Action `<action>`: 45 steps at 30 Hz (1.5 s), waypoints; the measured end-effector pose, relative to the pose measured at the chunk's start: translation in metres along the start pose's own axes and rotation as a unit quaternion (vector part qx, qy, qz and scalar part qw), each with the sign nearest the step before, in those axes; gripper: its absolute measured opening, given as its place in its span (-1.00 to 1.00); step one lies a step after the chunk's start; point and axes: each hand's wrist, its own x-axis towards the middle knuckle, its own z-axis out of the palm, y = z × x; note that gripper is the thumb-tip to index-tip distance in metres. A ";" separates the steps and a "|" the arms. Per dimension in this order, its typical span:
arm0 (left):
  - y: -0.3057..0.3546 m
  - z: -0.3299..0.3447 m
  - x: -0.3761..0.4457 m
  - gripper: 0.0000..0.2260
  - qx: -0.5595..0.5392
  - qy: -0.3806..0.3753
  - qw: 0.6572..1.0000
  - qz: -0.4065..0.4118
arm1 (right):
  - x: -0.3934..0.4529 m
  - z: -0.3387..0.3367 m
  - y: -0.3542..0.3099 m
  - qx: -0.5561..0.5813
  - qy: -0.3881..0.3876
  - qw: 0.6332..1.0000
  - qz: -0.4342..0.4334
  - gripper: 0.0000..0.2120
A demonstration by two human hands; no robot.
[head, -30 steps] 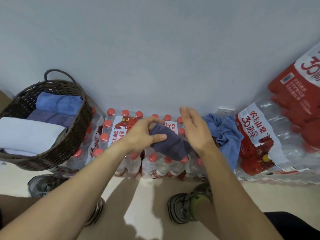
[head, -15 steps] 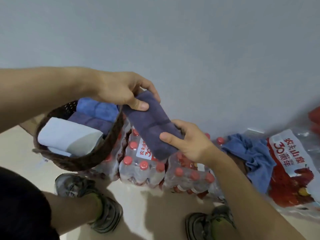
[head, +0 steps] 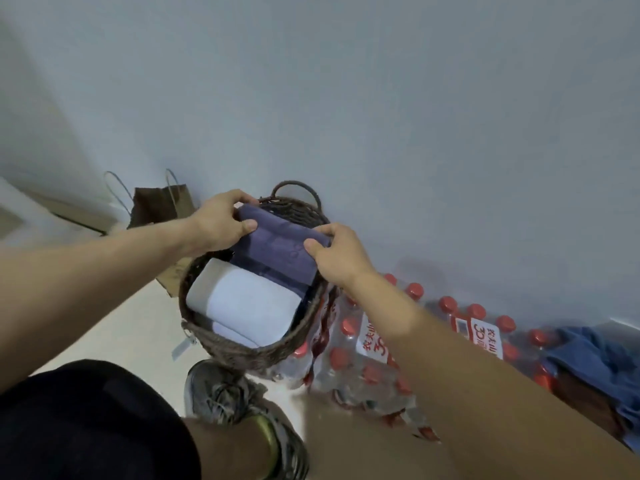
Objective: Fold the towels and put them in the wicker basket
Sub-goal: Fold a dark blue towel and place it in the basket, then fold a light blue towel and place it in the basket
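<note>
A folded purple towel (head: 277,251) is held over the far half of the dark wicker basket (head: 249,348). My left hand (head: 221,223) grips its left end, thumb on top. My right hand (head: 337,258) pinches its right end. A folded white towel (head: 249,306) lies in the near half of the basket. Whatever lies under the purple towel is hidden. A crumpled blue towel (head: 595,358) lies on the bottle packs at the far right.
The basket sits partly on shrink-wrapped packs of red-capped water bottles (head: 367,358) along the wall. A brown paper bag (head: 159,206) stands behind the basket to the left. My shoe (head: 228,403) and leg are on the pale floor below.
Both hands carried the folded purple towel left from the bottle packs and now hold it over the basket. The view swung left, bringing the paper bag into sight.
</note>
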 end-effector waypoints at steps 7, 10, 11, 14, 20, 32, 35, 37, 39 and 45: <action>-0.030 0.000 0.008 -0.66 0.150 -0.085 0.985 -0.016 | 0.016 0.014 -0.026 -0.264 -0.113 0.957 0.035 -0.69; -0.032 0.002 0.008 -0.64 0.159 -0.088 0.983 -0.001 | 0.017 0.016 -0.033 -0.352 -0.145 0.924 0.032 -0.66; -0.033 0.004 0.008 -0.65 0.167 -0.090 0.982 0.004 | 0.017 0.017 -0.035 -0.375 -0.155 0.914 0.026 -0.66; -0.039 0.011 0.005 -0.67 0.190 -0.106 0.976 0.005 | 0.016 0.019 -0.039 -0.417 -0.193 0.888 0.010 -0.64; -0.045 0.018 -0.006 -0.70 0.204 -0.095 0.974 0.026 | 0.011 0.024 -0.031 -0.427 -0.152 0.888 -0.072 -0.64; -0.039 0.001 -0.026 -0.75 0.270 -0.153 0.911 0.272 | 0.009 0.022 -0.001 -0.308 -0.186 0.915 -0.183 -0.63; -0.042 -0.002 -0.021 -0.80 0.261 -0.168 0.919 0.242 | 0.008 0.031 0.002 -0.331 -0.183 0.903 -0.205 -0.64; -0.040 0.000 -0.019 -0.83 0.263 -0.182 0.917 0.238 | 0.006 0.038 0.003 -0.344 -0.195 0.896 -0.200 -0.67; -0.038 0.001 -0.016 -0.81 0.266 -0.197 0.916 0.225 | 0.006 0.039 0.001 -0.345 -0.200 0.897 -0.193 -0.68; -0.040 -0.022 -0.011 -0.58 0.262 -0.298 0.905 0.154 | 0.009 0.019 -0.003 -0.271 -0.264 0.920 -0.097 -0.38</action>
